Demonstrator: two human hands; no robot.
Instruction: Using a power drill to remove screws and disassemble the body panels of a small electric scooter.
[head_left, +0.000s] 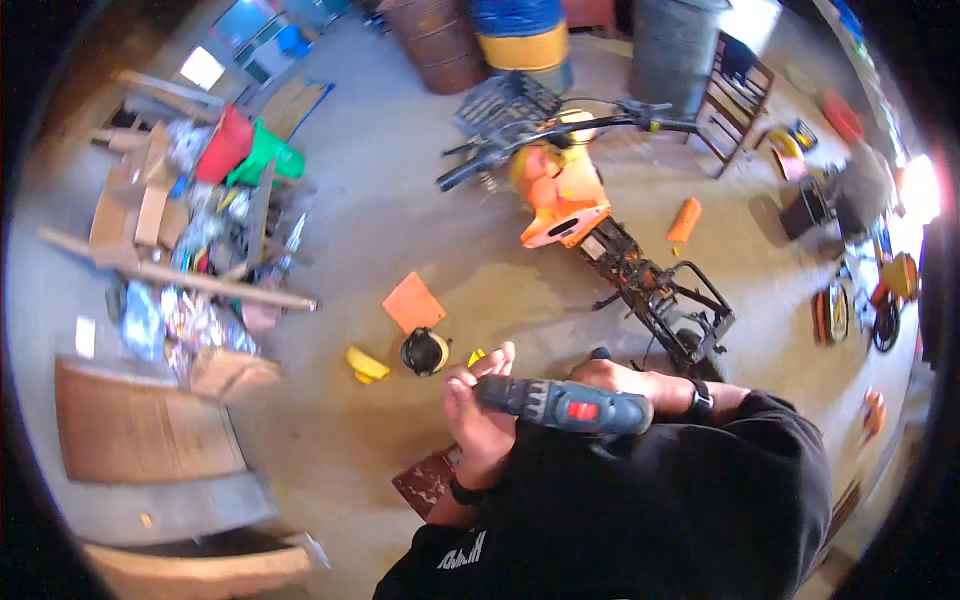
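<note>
A dark blue-grey cordless drill [625, 410] with a red switch on top lies crosswise in front of my body, its chuck pointing left. My right hand [612, 378] is closed around it, on the far side of its body; the grip itself is mostly hidden. At the other end, my left hand [482, 425] has its fingers and thumb around the front of the chuck [508, 395]. Any bit in the chuck cannot be made out. Beyond my hands stands a partly stripped motorbike, with orange front plastics [565, 205] and a bare dark frame [640, 285].
On the floor lie an orange panel [412, 302], a yellow piece [367, 365], a round dark container [424, 352] and an orange part [685, 220]. Cardboard [130, 205] and scrap are heaped at left. Drums [520, 45] and a wooden chair [738, 110] stand farther back.
</note>
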